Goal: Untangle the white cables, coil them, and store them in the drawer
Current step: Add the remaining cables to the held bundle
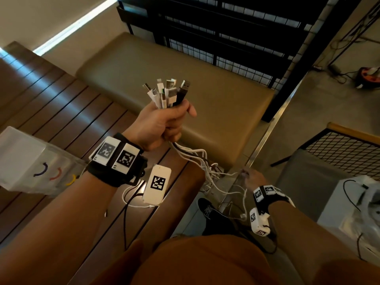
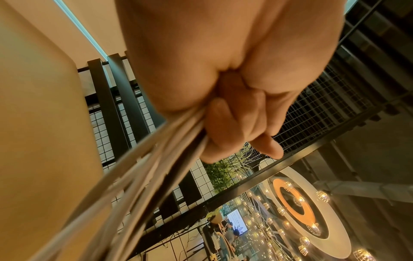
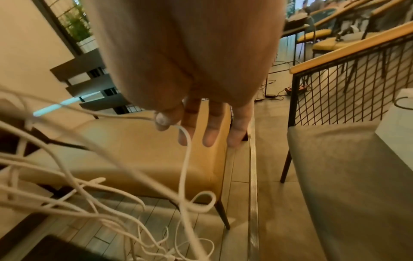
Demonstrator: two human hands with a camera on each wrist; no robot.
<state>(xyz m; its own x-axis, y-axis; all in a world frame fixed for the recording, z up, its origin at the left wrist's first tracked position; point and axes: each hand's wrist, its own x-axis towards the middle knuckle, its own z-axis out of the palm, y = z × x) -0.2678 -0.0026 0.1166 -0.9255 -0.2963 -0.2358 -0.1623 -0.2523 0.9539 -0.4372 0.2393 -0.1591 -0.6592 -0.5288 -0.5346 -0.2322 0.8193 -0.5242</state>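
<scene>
My left hand (image 1: 164, 124) is raised over the table edge and grips a bundle of cables just below their plugs (image 1: 167, 93); most are white, one is black. In the left wrist view its fingers (image 2: 234, 123) curl tightly round the white cables (image 2: 145, 167). The cords hang from the fist in a loose tangle (image 1: 209, 171) down toward the floor. My right hand (image 1: 251, 177) is lower and to the right. It pinches one white cable (image 3: 185, 167) between thumb and index finger (image 3: 185, 136), while its other fingers stay straight. A translucent plastic drawer unit (image 1: 24, 161) stands on the wooden table at the left.
A white tagged device (image 1: 157, 184) lies on the slatted wooden table (image 1: 61, 112). Beyond it are a tan cushioned bench (image 1: 174, 75) and a black mesh railing (image 1: 226, 38). A grey chair (image 1: 308, 182) and a white box (image 1: 359, 204) stand at the right. My black shoe (image 1: 207, 208) is on the floor.
</scene>
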